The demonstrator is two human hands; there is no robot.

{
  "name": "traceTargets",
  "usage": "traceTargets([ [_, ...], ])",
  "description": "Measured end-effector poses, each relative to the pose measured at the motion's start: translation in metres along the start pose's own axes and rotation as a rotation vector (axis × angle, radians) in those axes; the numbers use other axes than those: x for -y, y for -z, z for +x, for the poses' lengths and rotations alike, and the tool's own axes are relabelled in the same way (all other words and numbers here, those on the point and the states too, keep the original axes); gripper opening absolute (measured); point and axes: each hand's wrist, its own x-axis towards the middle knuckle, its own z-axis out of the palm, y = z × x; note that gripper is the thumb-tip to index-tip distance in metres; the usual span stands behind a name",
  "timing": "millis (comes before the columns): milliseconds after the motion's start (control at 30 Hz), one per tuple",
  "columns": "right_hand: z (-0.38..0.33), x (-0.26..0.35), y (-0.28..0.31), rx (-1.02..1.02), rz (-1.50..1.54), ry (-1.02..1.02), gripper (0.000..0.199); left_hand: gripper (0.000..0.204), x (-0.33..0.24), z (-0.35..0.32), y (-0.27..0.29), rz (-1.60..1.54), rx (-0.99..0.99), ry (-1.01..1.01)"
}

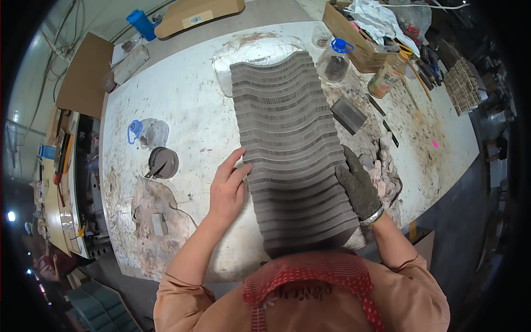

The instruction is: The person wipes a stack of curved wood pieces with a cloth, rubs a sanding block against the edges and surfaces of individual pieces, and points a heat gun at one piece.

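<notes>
A long dark grey block [290,138] with wavy, rib-like ridges across its top lies lengthwise on the worktable, reaching from the far side to close by my apron. What it is made of, I cannot tell. My left hand [228,191], bare, rests at its left edge with fingers stretched out and fingertips touching the side. At the right edge lies my right hand [358,188] in a dark, dirty glove, its fingers extended along the side. A white wrapped bundle [223,69] sits at the block's far end. Beside the right edge is a small dark grey rectangular block [348,115].
The smudged white table [193,110] carries a tin of dark paste [166,163], a cut bottle top with blue cap [152,134] and a stained cloth [155,202] on the left. Right are a clear jug [334,65], a bottle [387,76], a tool box [354,39] and a rag [389,174].
</notes>
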Motion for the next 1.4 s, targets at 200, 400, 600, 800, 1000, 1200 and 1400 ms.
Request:
traceTargets([
  [200, 0.003, 0.003, 0.001, 0.003, 0.038, -0.043, 0.063, 0.027, 0.003, 0.025, 0.020, 0.051, 0.126, -0.039],
  [400, 0.003, -0.001, -0.001, 0.002, 0.167, -0.026, 0.062, 0.017, 0.032, 0.086, 0.008, -0.155, -0.156, 0.219],
  [600, 0.003, -0.002, -0.001, -0.007, 0.123, -0.021, 0.065, 0.015, 0.069, 0.167, -0.001, -0.026, -0.181, 0.092],
  [800, 0.004, -0.004, -0.001, -0.016, 0.145, -0.082, 0.063, 0.019, 0.057, 0.219, -0.022, 0.487, 0.236, -0.097],
  [1000, 0.006, -0.011, -0.001, -0.058, -0.014, -0.060, 0.057, 0.023, 0.040, 0.228, -0.036, 0.689, 0.379, -0.171],
  [1200, -0.002, -0.021, 0.000, -0.034, -0.032, 0.119, 0.059, 0.016, 0.024, 0.170, -0.016, 0.282, -0.038, -0.200],
  [1400, 0.007, -0.026, -0.001, 0.036, -0.045, 0.184, 0.066, 0.020, 0.000, 0.019, 0.036, -0.268, -0.086, 0.347],
])
